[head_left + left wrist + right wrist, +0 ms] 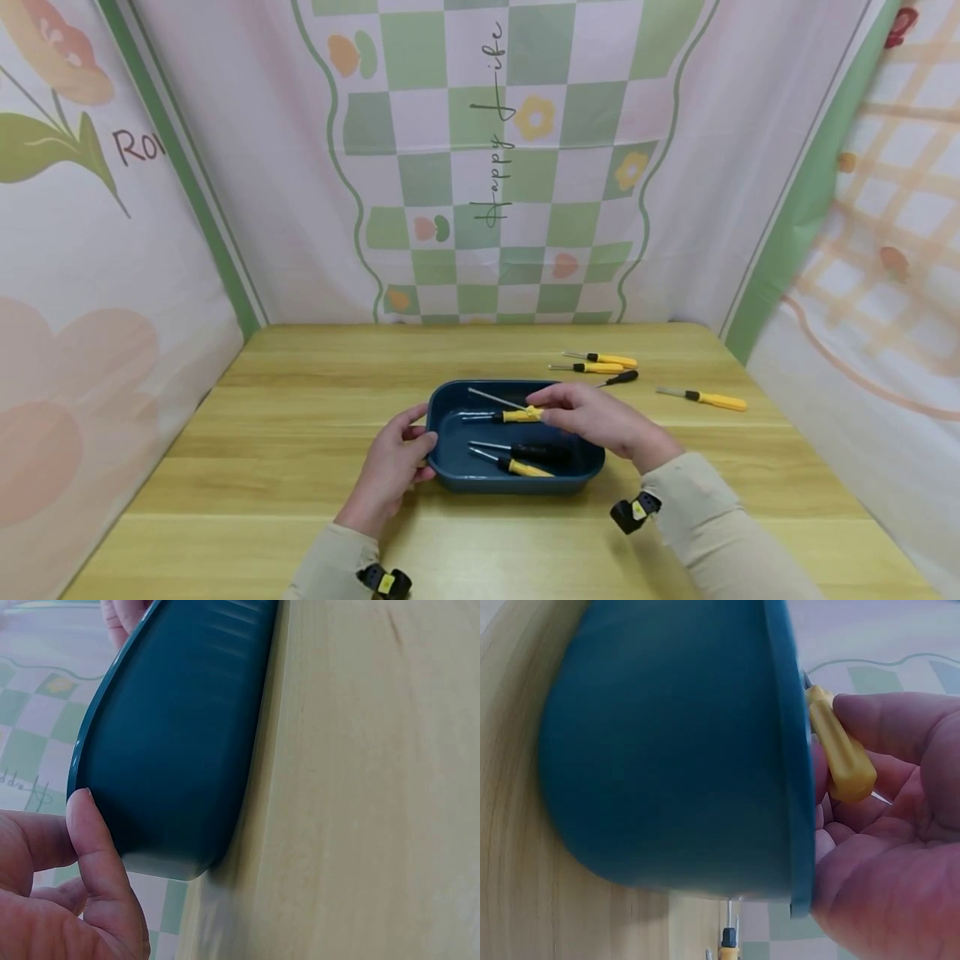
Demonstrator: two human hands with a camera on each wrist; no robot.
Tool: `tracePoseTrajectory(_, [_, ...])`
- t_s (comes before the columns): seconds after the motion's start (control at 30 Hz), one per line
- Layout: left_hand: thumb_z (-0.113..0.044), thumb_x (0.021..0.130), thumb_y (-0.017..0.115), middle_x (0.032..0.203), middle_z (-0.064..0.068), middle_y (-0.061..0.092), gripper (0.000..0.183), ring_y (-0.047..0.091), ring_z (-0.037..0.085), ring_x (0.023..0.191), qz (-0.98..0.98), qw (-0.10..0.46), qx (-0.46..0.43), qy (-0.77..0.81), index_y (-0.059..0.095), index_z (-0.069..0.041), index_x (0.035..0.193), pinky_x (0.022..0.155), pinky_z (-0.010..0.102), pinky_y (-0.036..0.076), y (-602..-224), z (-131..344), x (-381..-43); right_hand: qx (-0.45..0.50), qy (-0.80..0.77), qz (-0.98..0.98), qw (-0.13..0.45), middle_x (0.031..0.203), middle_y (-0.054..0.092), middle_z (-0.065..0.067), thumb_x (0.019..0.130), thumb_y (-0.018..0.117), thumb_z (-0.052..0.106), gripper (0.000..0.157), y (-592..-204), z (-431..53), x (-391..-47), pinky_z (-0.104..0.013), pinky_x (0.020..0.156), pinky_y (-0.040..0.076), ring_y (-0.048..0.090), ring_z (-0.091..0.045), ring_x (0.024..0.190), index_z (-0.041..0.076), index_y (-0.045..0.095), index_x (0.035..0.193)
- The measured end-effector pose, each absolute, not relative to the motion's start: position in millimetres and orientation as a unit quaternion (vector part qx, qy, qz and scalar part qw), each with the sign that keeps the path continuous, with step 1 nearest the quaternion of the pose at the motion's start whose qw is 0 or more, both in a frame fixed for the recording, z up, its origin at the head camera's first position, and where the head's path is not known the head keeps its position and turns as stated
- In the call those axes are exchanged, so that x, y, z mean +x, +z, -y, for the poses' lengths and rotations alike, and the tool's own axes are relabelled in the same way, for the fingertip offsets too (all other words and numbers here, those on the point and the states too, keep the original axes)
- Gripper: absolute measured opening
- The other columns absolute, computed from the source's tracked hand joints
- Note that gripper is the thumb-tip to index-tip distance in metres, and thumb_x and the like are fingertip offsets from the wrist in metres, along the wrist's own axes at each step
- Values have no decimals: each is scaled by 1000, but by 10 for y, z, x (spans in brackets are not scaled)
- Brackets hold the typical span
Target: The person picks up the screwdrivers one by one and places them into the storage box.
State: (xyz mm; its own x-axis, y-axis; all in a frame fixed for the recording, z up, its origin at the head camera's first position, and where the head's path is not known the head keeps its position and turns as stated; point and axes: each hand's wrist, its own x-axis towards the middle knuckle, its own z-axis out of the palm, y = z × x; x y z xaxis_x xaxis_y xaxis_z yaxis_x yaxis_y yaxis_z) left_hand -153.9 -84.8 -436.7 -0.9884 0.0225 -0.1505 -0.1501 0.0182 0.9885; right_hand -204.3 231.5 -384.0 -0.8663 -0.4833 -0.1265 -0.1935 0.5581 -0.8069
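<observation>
A dark blue rectangular tray (517,485) stands on the wooden table. My left hand (395,457) grips its left end, thumb at the rim, as the left wrist view also shows. Over the tray's right side my right hand (592,417) pinches a yellow-handled screwdriver (841,754), its thin shaft pointing left in the head view. Inside the tray lie a yellow-and-black screwdriver (510,417) just below the held one, a black-handled screwdriver (536,452) and another yellow-and-black screwdriver (525,469). My right hand partly hides the tray's right end.
To the right behind the tray lie two yellow-handled screwdrivers, an upper one (615,361) and a lower one (600,367), plus a small black-handled screwdriver (622,378). Farther right is another yellow screwdriver (716,401). Printed curtains (300,208) enclose the table (300,367) on three sides.
</observation>
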Motion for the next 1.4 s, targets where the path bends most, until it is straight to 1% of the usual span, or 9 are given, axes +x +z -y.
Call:
tracePoseTrajectory(0.17, [-10, 105, 58, 128, 16, 48, 50, 60, 21, 75, -711, 63, -47, 699, 50, -16, 154, 63, 24, 58, -4368, 847, -1545, -200, -427, -866, 166, 142, 61, -12, 107, 59, 23, 40, -3852, -2276, -2050, -50, 107, 52, 61, -24, 123, 7, 61, 144])
tracePoseTrajectory(0.43, [-10, 106, 58, 128, 16, 48, 50, 59, 20, 74, -711, 61, -47, 699, 49, -15, 155, 61, 24, 57, -4358, 840, -1529, -204, -409, -874, 163, 136, 64, -12, 106, 61, 22, 39, -3879, -2191, -2063, -49, 105, 53, 62, -22, 116, 5, 62, 141])
tracePoseTrajectory(0.6, [-10, 106, 59, 128, 16, 49, 51, 59, 20, 74, -711, 59, -44, 699, 48, -14, 155, 60, 24, 57, -4353, 833, -1521, -202, -382, -887, 162, 128, 67, -7, 105, 62, 23, 37, -3902, -2151, -2075, -46, 101, 55, 63, -19, 110, 7, 64, 138])
tracePoseTrajectory(0.77, [-10, 106, 59, 128, 16, 49, 51, 59, 20, 73, -709, 58, -42, 701, 48, -14, 155, 60, 24, 57, -4355, 833, -1529, -208, -365, -894, 158, 122, 68, -3, 105, 62, 20, 34, -3908, -2119, -2078, -44, 97, 56, 61, -17, 103, 7, 66, 136])
tracePoseTrajectory(0.87, [-10, 106, 59, 128, 16, 49, 51, 59, 20, 74, -709, 59, -45, 702, 49, -14, 155, 60, 24, 57, -4354, 835, -1529, -210, -356, -898, 150, 121, 69, -2, 105, 62, 20, 33, -3910, -2096, -2080, -44, 96, 56, 62, -16, 102, 7, 66, 136])
tracePoseTrajectory(1.1, [-10, 106, 59, 128, 15, 48, 51, 58, 20, 74, -710, 60, -45, 701, 48, -14, 156, 60, 24, 57, -4354, 838, -1523, -230, -322, -909, 130, 118, 71, -3, 105, 61, 16, 33, -3929, -2043, -2088, -44, 95, 57, 64, -13, 101, 4, 66, 135])
tracePoseTrajectory(1.4, [-11, 106, 59, 128, 15, 48, 51, 58, 20, 74, -710, 57, -45, 701, 48, -14, 156, 60, 24, 57, -4365, 835, -1527, -224, -316, -914, 124, 116, 70, -3, 104, 63, 13, 32, -3933, -2012, -2082, -43, 95, 57, 63, -14, 101, 3, 66, 134])
